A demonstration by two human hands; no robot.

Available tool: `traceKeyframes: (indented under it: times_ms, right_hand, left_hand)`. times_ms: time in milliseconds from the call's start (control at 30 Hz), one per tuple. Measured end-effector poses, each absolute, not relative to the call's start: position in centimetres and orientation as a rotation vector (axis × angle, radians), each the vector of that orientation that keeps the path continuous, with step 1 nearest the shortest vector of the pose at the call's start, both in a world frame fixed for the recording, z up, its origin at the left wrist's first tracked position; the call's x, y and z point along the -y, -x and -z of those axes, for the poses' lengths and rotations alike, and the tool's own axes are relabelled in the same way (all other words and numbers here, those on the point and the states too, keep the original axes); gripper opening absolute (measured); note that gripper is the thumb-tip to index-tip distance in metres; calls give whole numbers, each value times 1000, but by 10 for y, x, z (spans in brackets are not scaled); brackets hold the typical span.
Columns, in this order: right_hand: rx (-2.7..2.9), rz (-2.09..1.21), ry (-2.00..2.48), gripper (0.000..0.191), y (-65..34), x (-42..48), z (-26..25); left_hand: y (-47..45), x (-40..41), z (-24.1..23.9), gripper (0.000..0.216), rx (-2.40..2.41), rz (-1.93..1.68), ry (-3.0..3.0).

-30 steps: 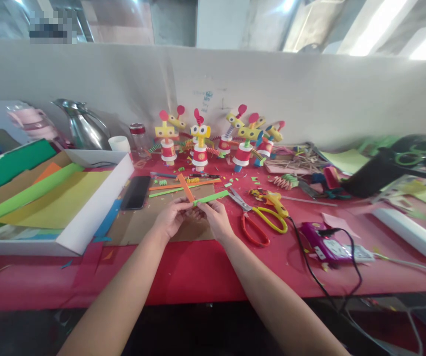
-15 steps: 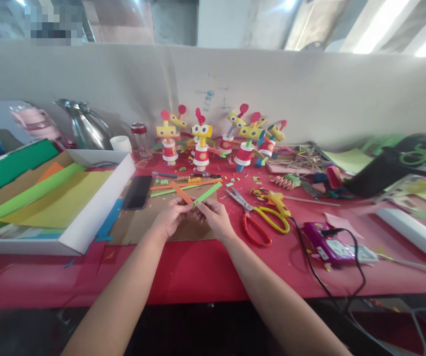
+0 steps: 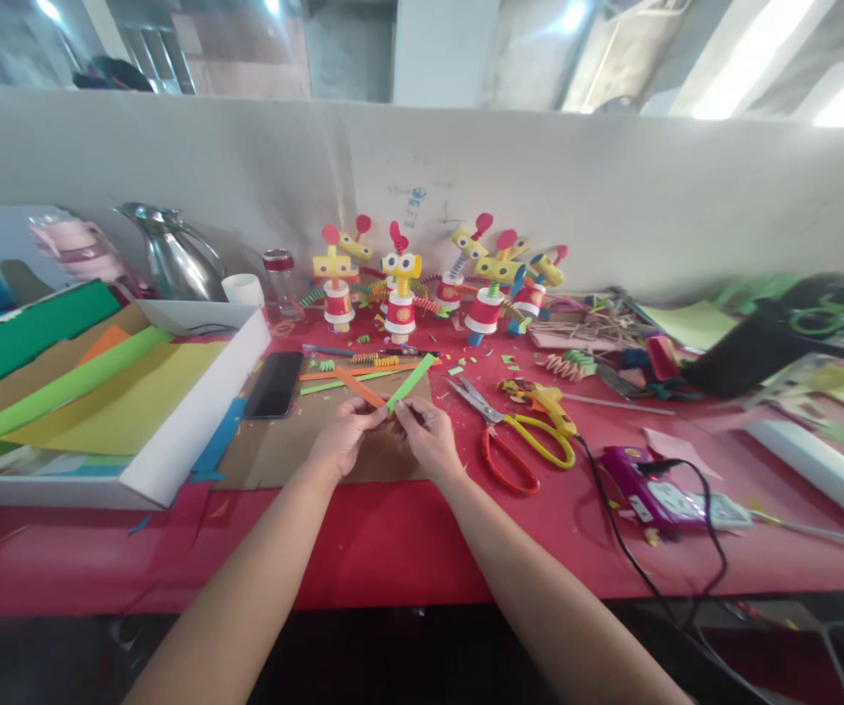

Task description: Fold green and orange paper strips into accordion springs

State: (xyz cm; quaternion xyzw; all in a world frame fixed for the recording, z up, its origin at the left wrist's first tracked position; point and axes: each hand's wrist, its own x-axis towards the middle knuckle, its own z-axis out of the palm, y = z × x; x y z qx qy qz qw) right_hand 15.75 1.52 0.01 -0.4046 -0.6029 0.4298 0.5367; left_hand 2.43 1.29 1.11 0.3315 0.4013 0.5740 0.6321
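My left hand (image 3: 343, 437) and my right hand (image 3: 426, 435) meet over a brown cardboard sheet (image 3: 282, 446) on the red table (image 3: 393, 539). Both pinch the joined ends of two paper strips. An orange strip (image 3: 360, 389) sticks up and left from my left fingers. A green strip (image 3: 410, 382) points up and right from my right fingers. The two strips form a V.
A white box (image 3: 194, 411) of coloured paper sheets sits at left, a black phone (image 3: 273, 385) beside it. Scissors (image 3: 510, 446), a glue gun (image 3: 543, 399), a purple power strip (image 3: 649, 490) with cables lie right. Paper-cup figures (image 3: 399, 294) and a steel jug (image 3: 168, 257) line the back wall.
The green strip has swung from lying nearly flat to the right to pointing steeply up and right. The orange strip has tipped further left. Both hands stayed together in place.
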Motion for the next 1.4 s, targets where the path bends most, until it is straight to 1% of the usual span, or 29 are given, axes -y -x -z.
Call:
traceKeyframes:
  times_ms: [167, 300, 367, 433, 500, 733, 1000, 1067, 1200, 1400]
  right_hand:
    - [1427, -1068, 963, 32, -157, -15, 0]
    - [1510, -869, 941, 21, -156, -15, 5]
    - [1534, -758, 944, 21, -156, -14, 6]
    - [1549, -693, 947, 17, -156, -13, 6]
    - [1569, -661, 939, 12, -156, -11, 4]
    - [1587, -624, 946, 8, -158, -11, -1]
    - [1552, -673, 960, 6, -159, -16, 4]
    - [1531, -731, 950, 7, -159, -17, 6]
    - [1434, -879, 917, 16, -158, -18, 8]
    - [1284, -1044, 931, 15, -158, -19, 3]
  left_hand:
    - [-27, -13, -13, 24, -883, -1337, -695]
    - [-30, -11, -17, 17, -861, -1378, -557]
    - [-31, -11, -18, 18, -851, -1383, -500]
    - [-31, -10, -19, 17, -855, -1370, -454]
    - [-31, -10, -19, 16, -864, -1360, -430]
    - [-32, -10, -16, 15, -900, -1391, -469]
    - [-40, -9, -12, 16, -876, -1482, -502]
    - [-41, -9, -12, 18, -878, -1502, -525]
    - [-44, -8, -12, 21, -887, -1547, -590]
    - [-46, -7, -14, 21, -901, -1525, -616]
